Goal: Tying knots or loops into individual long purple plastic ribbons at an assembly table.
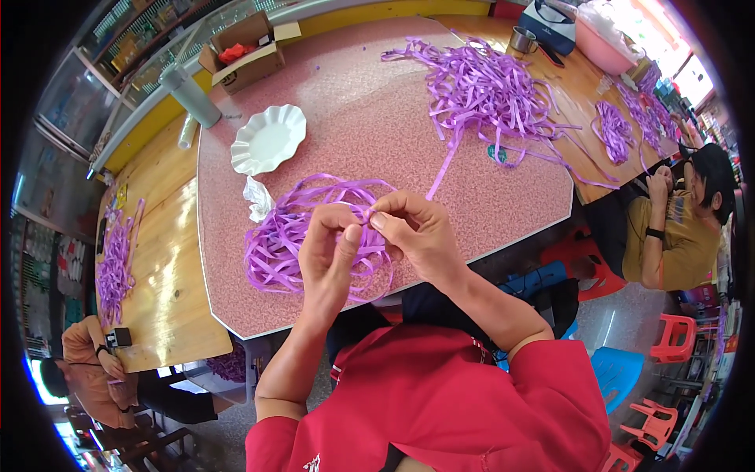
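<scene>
Right now, hands: your left hand (330, 240) and right hand (421, 236) both pinch a bit of purple ribbon (367, 212) between thumb and fingertips, center of frame.
Ribbon: bit in hand sits just above the near heap (271, 256); far heap (487, 90) at upper right, one strand trailing down toward your right hand.
Done: looks like the near heap is gathered in loose loops; can't tell if those are finished.
Left: piece in your fingers looks mid-handling; far heap lies loose, probably not worked through. No firm count.
Plate: white, fluted (270, 140), upper left, no ribbon on it.
Writing: dark print on the carton (252, 67), upper left; small white mark on your red shirt (440, 401), lower edge. No words given.
</scene>
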Demonstrator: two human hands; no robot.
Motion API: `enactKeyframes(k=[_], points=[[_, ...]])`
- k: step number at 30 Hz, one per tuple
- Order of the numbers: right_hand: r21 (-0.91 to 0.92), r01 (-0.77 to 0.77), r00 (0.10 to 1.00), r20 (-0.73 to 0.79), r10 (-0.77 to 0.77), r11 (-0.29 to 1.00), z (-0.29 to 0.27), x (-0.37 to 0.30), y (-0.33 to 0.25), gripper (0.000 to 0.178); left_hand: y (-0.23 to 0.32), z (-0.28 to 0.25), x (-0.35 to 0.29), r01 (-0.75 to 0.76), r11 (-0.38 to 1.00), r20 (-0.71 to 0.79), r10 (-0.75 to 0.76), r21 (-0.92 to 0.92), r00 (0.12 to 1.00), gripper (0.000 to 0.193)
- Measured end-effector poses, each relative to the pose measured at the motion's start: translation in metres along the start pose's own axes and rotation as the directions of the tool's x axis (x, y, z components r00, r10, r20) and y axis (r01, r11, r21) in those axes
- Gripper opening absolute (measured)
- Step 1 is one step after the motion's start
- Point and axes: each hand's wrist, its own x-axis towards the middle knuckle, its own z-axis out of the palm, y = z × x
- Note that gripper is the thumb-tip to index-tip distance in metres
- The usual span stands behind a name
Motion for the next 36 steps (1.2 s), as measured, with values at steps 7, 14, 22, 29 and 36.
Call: enactKeyframes(k=[7, 14, 22, 29, 36], points=[[-0.549, 0.658, 0.722, 0.268, -0.638, 0.515, -0.006, 0.006, 0.000, 0.017, 0.006, -0.001, 0.007, 0.440, 0.659, 0.156, -0.444, -0.611, 0.882, 0.011], [-0.610, 0.696, 0.652, 0.317, -0.689, 0.378, -0.010, 0.009, 0.002, 0.020, 0.001, 0.003, -0.001, 0.226, 0.919, 0.017, -0.233, -0.323, 0.972, 0.010], [-0.652, 0.671, 0.675, 0.341, -0.654, 0.353, -0.009, 0.007, 0.000, 0.019, -0.012, 0.006, 0.000, 0.054, 0.998, -0.069, -0.057, -0.037, 0.996, 0.010], [-0.590, 0.351, 0.927, 0.107, -0.360, 0.728, -0.009, 0.003, -0.007, 0.008, -0.020, 0.007, 0.002, -0.017, 0.999, -0.027, 0.018, 0.040, 0.999, 0.013], [-0.266, 0.062, 0.998, 0.000, -0.065, 0.962, -0.003, 0.000, -0.008, 0.011, -0.016, 0.008, 0.004, -0.176, 0.956, -0.095, 0.203, 0.234, 0.974, 0.018]])
